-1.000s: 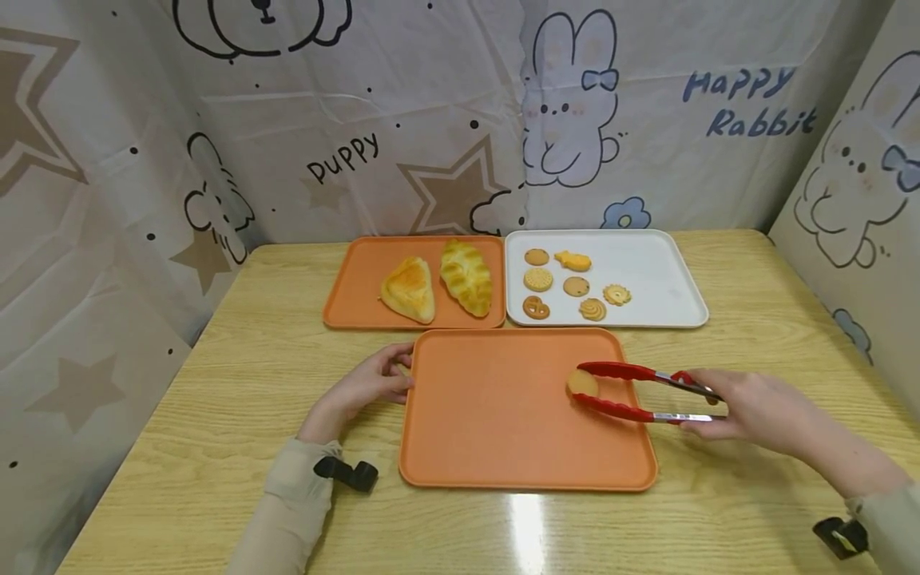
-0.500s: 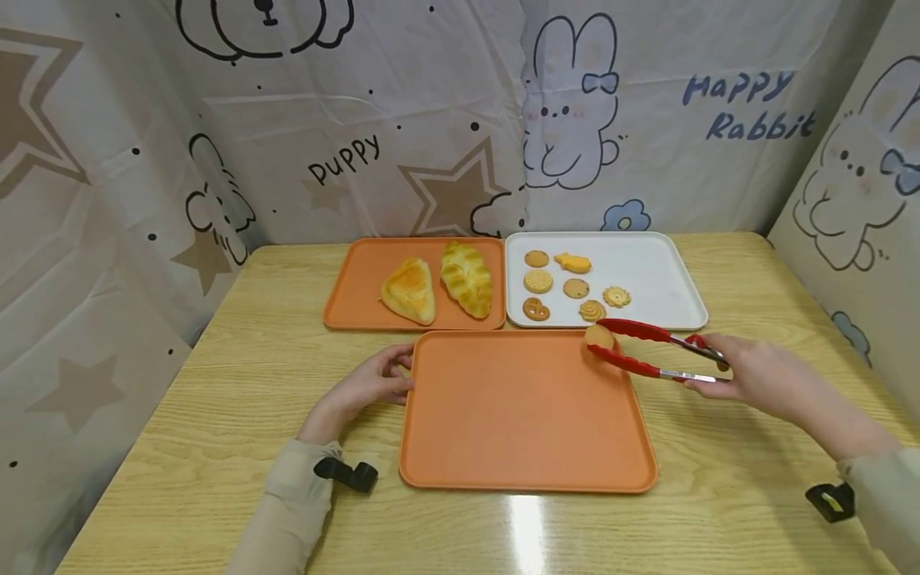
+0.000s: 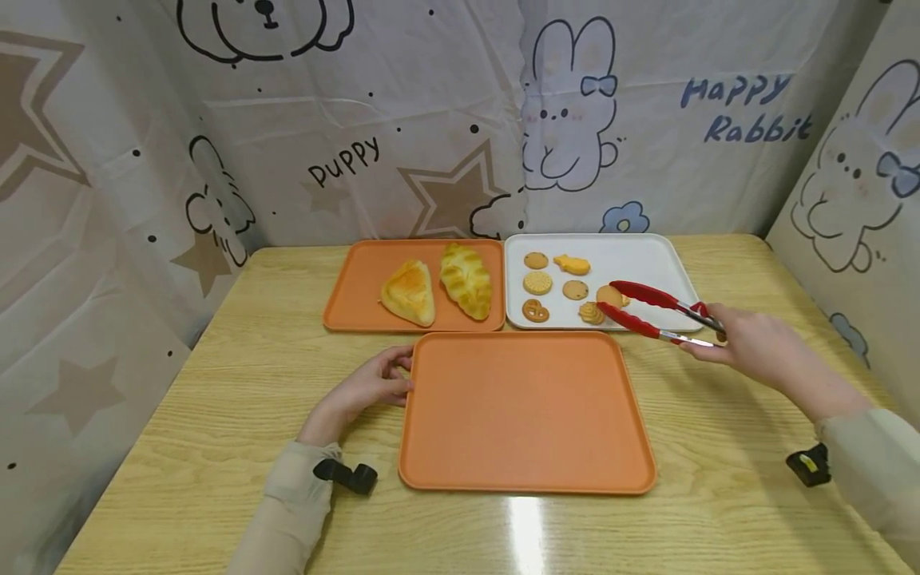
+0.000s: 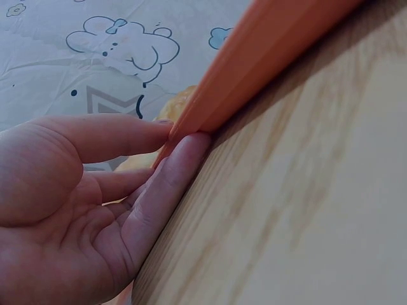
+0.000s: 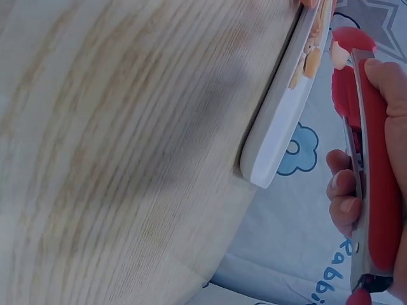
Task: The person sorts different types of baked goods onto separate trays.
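Pinched between the red tips of the tongs [image 3: 650, 314], a round cookie [image 3: 609, 295] hangs just above the white tray [image 3: 650, 259], over its near edge and close beside the swirl cookie [image 3: 592, 312] and the flower cookie partly hidden behind it. The right hand [image 3: 747, 351] curls round the tong handles and squeezes them together; the grip looks light, with only the tong tips on the cookie's rim. The left hand [image 3: 370, 383] lies relaxed, with fingertips [image 4: 184, 149] touching the left rim of the big orange tray [image 3: 525, 411], holding nothing.

As a judgement, the main risk is a slip: the cookie is flat and smooth, so any easing of the squeeze could let it drop and knock the cookies below, or land on the tray's rim and roll onto the tabletop [image 3: 719, 495]. Squeezing harder could instead flick it out sideways. The lower tong arm also passes low over the swirl cookie and could nudge it. The pretzel cookie [image 3: 535, 311] and the breads on the far orange tray [image 3: 359, 283] lie well apart from all this.
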Motion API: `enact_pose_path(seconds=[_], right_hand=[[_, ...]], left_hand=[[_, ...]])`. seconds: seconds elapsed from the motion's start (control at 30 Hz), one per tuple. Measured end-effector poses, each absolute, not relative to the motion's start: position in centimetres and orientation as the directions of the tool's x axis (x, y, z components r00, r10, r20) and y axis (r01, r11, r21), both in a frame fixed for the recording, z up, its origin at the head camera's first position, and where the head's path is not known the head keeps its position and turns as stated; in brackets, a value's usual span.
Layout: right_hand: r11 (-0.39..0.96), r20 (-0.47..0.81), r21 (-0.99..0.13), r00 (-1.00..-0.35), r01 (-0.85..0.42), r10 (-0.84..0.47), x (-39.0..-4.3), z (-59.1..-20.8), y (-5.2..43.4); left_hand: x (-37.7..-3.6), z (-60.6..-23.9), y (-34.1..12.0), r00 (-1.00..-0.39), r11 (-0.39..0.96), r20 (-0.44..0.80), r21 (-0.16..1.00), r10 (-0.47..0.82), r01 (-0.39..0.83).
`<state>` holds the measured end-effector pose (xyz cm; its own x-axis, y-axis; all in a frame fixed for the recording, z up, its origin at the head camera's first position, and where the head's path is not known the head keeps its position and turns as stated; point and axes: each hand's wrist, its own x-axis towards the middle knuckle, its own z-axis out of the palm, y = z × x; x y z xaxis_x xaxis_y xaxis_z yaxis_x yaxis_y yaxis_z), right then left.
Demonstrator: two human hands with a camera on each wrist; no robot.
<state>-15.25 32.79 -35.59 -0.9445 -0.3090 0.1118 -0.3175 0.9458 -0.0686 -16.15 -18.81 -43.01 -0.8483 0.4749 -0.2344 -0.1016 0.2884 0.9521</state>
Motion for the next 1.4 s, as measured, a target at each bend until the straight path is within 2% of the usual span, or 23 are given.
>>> enact_pose_path(seconds=[0.27,0.8,1.4], right_hand=[[0.956,0.142,-0.065,-0.951,-0.287,-0.276,-17.1,-35.7,32.8],[0.981,-0.020,-0.090,-0.985,-0.170,-0.172,-20.9,-35.8,32.8],[0.983,-0.049,-0.128,-0.989,-0.131,-0.138,-21.8,-36.5,32.4]], left_hand=[[-16.1,-42.7,-18.8,-0.852,0.294,-0.236,0.950,0.467,-0.103],[-16.0,-42.9,-18.8,-0.855,0.295,-0.236,0.950,0.462,-0.103],[-16.1,-42.9,-18.8,-0.852,0.296,-0.239,0.950,0.465,-0.105]])
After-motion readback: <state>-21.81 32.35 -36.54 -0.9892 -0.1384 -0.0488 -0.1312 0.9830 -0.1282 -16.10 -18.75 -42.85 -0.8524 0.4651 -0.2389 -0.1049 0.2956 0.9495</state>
